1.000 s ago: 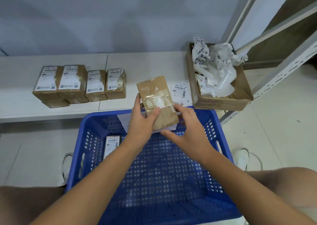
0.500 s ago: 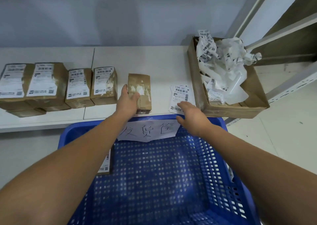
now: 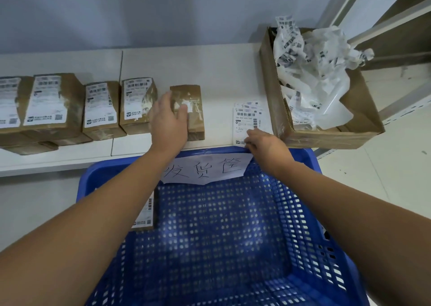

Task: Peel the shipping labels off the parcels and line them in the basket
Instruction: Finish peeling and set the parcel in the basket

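A stripped brown parcel lies on the white shelf, at the right end of a row of several labelled parcels. My left hand rests on its left side, fingers fairly straight and thumb on its top. A small stack of peeled shipping labels lies on the shelf to the right. My right hand pinches the stack's lower edge. The blue basket stands below the shelf edge. One labelled parcel lies inside it at the left, partly hidden by my left arm.
An open cardboard box full of crumpled label scraps sits on the shelf's right end, close to the label stack. A handwritten paper sign hangs on the basket's far wall. A metal rack frame rises at the right.
The stripped parcel went from above the basket down onto the shelf beside the row. My left hand loosened on it. My right hand reached to the label stack and took its lower edge.
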Demonstrator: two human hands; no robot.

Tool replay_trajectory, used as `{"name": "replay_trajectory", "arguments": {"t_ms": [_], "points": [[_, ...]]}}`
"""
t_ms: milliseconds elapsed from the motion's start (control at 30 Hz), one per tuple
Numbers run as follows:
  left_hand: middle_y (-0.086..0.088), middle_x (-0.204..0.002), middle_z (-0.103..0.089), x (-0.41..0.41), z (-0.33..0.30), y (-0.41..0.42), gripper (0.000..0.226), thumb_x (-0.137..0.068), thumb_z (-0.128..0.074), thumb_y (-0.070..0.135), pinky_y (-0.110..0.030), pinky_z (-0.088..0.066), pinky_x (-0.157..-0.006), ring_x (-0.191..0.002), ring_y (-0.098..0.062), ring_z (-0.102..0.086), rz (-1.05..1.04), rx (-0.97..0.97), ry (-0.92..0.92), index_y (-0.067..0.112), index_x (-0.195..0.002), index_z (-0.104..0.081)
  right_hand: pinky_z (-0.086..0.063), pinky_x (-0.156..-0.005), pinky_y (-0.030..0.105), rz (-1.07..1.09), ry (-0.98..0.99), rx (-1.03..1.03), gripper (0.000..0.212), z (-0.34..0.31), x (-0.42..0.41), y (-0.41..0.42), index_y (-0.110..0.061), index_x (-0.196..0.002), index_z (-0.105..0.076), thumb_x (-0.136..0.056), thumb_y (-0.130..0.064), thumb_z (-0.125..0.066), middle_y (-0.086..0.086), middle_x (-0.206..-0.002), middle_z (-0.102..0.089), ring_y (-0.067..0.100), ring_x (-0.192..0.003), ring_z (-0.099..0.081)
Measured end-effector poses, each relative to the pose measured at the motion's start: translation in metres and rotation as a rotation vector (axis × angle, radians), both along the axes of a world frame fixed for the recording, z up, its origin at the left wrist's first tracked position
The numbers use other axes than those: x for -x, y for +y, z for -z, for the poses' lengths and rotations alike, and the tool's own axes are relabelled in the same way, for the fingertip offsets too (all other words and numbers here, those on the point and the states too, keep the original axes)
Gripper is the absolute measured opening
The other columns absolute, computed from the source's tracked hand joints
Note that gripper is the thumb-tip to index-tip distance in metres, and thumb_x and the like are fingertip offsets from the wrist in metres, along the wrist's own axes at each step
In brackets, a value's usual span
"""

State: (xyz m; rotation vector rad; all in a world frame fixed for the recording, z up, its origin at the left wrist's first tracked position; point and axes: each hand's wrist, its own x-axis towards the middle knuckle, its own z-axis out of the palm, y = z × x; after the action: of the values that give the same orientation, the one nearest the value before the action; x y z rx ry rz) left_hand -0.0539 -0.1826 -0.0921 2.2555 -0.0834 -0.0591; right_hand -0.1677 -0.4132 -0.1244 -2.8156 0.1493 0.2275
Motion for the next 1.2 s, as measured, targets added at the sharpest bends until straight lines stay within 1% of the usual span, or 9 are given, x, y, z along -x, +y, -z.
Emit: {"name": "replay_trajectory", "arguments": {"t_ms": [133, 300, 400, 467, 567, 733, 833, 1067, 1200], "points": [[0.003, -0.127, -0.056, 0.035, -0.019, -0.011, 0.024, -0.104, -0.052, 0.029, -0.037, -0.043, -0.106, -0.119, -0.015, -0.052, 0.203, -0.042, -0.106, 0.023, -0.126, -0.061, -0.037, -0.062, 0.034, 0.076, -0.021, -0.051, 0.021, -0.004, 0.004, 0.001, -0.014, -0.083, -0.052, -0.104, -0.013, -0.046, 0.003, -0.090, -0.057, 0.027, -0.081, -0.055], [0.006, -0.098, -0.066, 0.062, -0.004, -0.037, 0.025, -0.106, -0.052, 0.038, -0.032, -0.046, -0.076, -0.090, -0.017, -0.064, 0.416, -0.110, 0.264, 0.019, -0.105, -0.067, -0.045, -0.063, 0.037, 0.109, -0.140, -0.071, 0.020, -0.003, 0.014, 0.006, -0.017, -0.087, -0.051, -0.106, -0.020, -0.045, 0.000, -0.093, -0.058, 0.024, -0.084, -0.054], [-0.007, -0.099, -0.073, 0.065, 0.006, -0.055, 0.043, -0.107, -0.046, 0.048, -0.040, -0.052, -0.084, -0.093, -0.030, -0.069, 0.384, -0.050, 0.476, 0.012, -0.097, -0.069, -0.052, -0.066, 0.043, 0.096, -0.206, -0.079, 0.020, -0.001, 0.021, 0.008, -0.009, -0.094, -0.060, -0.105, -0.020, -0.047, 0.004, -0.098, -0.064, 0.026, -0.088, -0.058], [-0.007, -0.103, -0.076, 0.066, 0.008, -0.066, 0.043, -0.107, -0.049, 0.044, -0.036, -0.053, -0.087, -0.091, -0.025, -0.070, 0.290, 0.067, 0.596, 0.008, -0.103, -0.074, -0.055, -0.069, 0.046, 0.076, -0.248, -0.078, 0.020, 0.000, 0.025, 0.009, -0.005, -0.100, -0.065, -0.104, -0.018, -0.051, 0.009, -0.104, -0.068, 0.029, -0.093, -0.062], [-0.007, -0.101, -0.074, 0.067, 0.007, -0.073, 0.020, -0.103, -0.060, 0.026, -0.025, -0.049, -0.067, -0.076, -0.014, -0.064, 0.194, 0.192, 0.693, 0.011, -0.098, -0.071, -0.058, -0.074, 0.048, 0.055, -0.304, -0.100, 0.018, -0.002, 0.030, 0.011, -0.001, -0.102, -0.072, -0.101, -0.013, -0.059, 0.011, -0.116, -0.071, 0.032, -0.103, -0.066], [-0.005, -0.098, -0.074, 0.074, -0.007, -0.064, 0.016, -0.102, -0.060, 0.019, -0.023, -0.049, -0.070, -0.078, -0.014, -0.065, 0.186, 0.264, 0.679, 0.015, -0.091, -0.070, -0.055, -0.086, 0.039, 0.001, -0.411, -0.117, 0.010, -0.012, 0.040, 0.012, -0.004, -0.099, -0.075, -0.092, -0.009, -0.071, 0.012, -0.117, -0.071, 0.033, -0.110, -0.063], [-0.003, -0.099, -0.076, 0.084, -0.035, -0.048, 0.017, -0.103, -0.059, 0.021, -0.026, -0.051, -0.077, -0.081, -0.011, -0.067, 0.213, 0.295, 0.618, 0.015, -0.095, -0.072, -0.048, -0.094, 0.034, -0.016, -0.476, -0.137, 0.022, -0.032, 0.055, 0.020, -0.007, -0.106, -0.074, -0.088, -0.017, -0.078, 0.008, -0.114, -0.070, 0.026, -0.109, -0.058], [0.007, -0.098, -0.079, 0.143, -0.120, 0.018, 0.020, -0.105, -0.058, 0.030, -0.030, -0.052, -0.085, -0.095, -0.007, -0.071, 0.262, 0.316, 0.571, 0.021, -0.101, -0.076, -0.047, -0.079, 0.035, -0.148, -0.679, -0.150, 0.023, -0.110, 0.097, 0.067, -0.009, -0.106, -0.073, -0.091, -0.026, -0.072, 0.004, -0.100, -0.068, 0.024, -0.090, -0.058], [0.001, -0.097, -0.078, 0.185, -0.148, 0.051, 0.019, -0.103, -0.060, 0.029, -0.020, -0.050, -0.072, -0.082, -0.005, -0.067, 0.253, 0.354, 0.584, 0.022, -0.098, -0.077, -0.045, -0.070, 0.037, -0.281, -0.774, -0.069, 0.010, -0.145, 0.125, 0.094, -0.008, -0.096, -0.076, -0.093, -0.017, -0.071, 0.006, -0.092, -0.070, 0.025, -0.079, -0.062]]}}
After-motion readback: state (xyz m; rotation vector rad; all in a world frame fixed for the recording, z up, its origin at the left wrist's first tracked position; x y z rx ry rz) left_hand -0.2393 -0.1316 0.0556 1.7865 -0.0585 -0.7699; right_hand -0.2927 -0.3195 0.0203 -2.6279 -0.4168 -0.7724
